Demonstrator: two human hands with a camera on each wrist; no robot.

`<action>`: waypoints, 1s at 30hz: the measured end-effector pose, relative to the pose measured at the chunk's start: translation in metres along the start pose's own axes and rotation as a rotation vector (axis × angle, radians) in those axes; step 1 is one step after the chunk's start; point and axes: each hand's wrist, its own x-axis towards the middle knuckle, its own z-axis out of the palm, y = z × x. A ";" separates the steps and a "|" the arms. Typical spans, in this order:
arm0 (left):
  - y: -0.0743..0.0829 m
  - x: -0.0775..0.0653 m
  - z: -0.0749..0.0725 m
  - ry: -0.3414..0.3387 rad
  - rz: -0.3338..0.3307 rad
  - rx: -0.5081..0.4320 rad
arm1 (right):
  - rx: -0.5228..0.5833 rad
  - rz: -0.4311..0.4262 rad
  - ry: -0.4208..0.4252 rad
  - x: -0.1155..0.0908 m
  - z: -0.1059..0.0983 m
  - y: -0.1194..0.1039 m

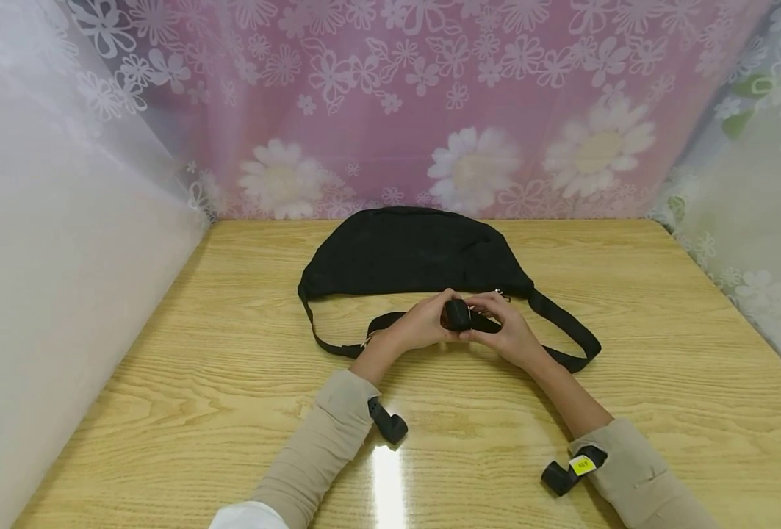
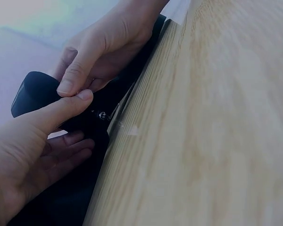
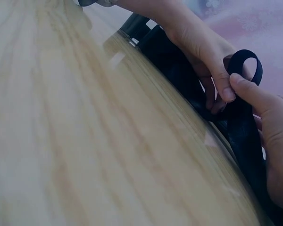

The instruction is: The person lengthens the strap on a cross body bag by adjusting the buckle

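A black waist bag [image 1: 416, 253] lies on the wooden table, its strap [image 1: 565, 323] curving round in front of it. Part of that strap rises in a small upright loop [image 1: 458, 314] between both hands. My left hand [image 1: 419, 323] pinches the strap on the loop's left side, and my right hand [image 1: 505, 332] pinches it on the right. In the left wrist view the two thumbs meet at the base of the loop [image 2: 35, 94]. The right wrist view shows the strap [image 3: 243, 134] running down from the loop past the right hand [image 3: 278, 141].
The wooden table [image 1: 231, 411] extends around the bag on all sides. A pink flowered curtain [image 1: 377, 110] hangs behind it, with pale sheets at left [image 1: 66, 220] and right [image 1: 760, 242]. Black devices are strapped at the left cuff [image 1: 390, 425] and right cuff [image 1: 562, 476].
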 end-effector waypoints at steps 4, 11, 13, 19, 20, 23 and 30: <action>-0.001 0.000 0.000 0.011 0.006 -0.001 | 0.008 0.018 -0.011 -0.001 -0.001 -0.002; -0.003 0.002 -0.001 0.026 -0.001 -0.017 | 0.157 0.018 -0.022 -0.003 -0.005 -0.001; -0.003 0.002 -0.001 0.029 -0.001 -0.029 | 0.176 0.008 -0.010 -0.003 -0.005 0.001; -0.005 0.001 -0.002 0.035 0.005 -0.021 | 0.089 0.042 0.059 -0.003 -0.003 0.005; -0.004 0.001 -0.003 0.039 0.007 -0.016 | 0.072 0.054 0.066 -0.003 -0.002 0.006; -0.003 0.000 -0.004 0.059 0.022 -0.003 | 0.041 0.079 0.082 -0.003 -0.001 0.006; -0.003 -0.002 -0.007 0.084 0.033 0.067 | 0.054 0.054 0.086 -0.001 -0.001 0.008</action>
